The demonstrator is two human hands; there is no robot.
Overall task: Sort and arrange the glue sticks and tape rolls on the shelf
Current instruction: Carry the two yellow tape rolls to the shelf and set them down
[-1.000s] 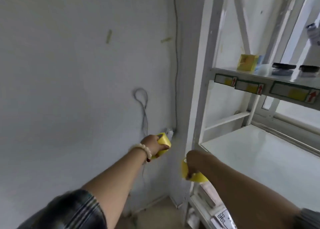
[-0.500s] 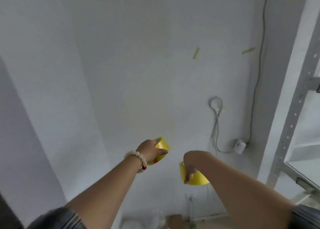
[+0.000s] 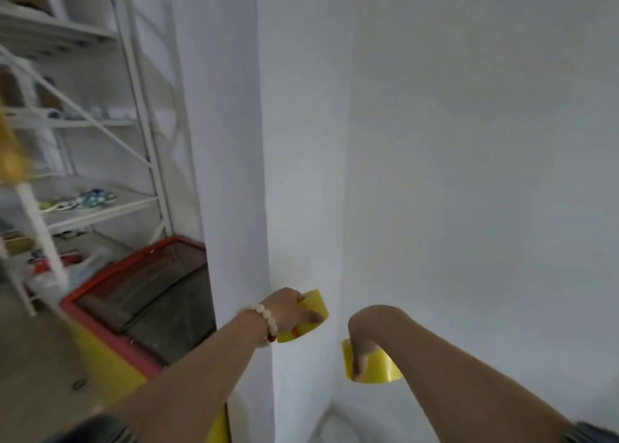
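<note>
Bare white wall (image 3: 469, 174) ahead; the shelf (image 3: 100, 204) stands well off to the left of the left hand (image 3: 288, 312), which grips a yellow tape roll (image 3: 316, 307). The right hand (image 3: 363, 338) grips a second tape roll (image 3: 380, 367); neither is shelved yet

Two glossy yellow tape rolls were off the shelf and in the air, one per hand! The left tape roll (image 3: 315, 308), wide-banded and tilted, sat gripped in the left hand (image 3: 288, 313). The right tape roll (image 3: 380, 367) hung lower and just apart from it, held from above by the right hand (image 3: 363, 337). The white metal shelf (image 3: 100, 124) stood well apart, far left.
</note>
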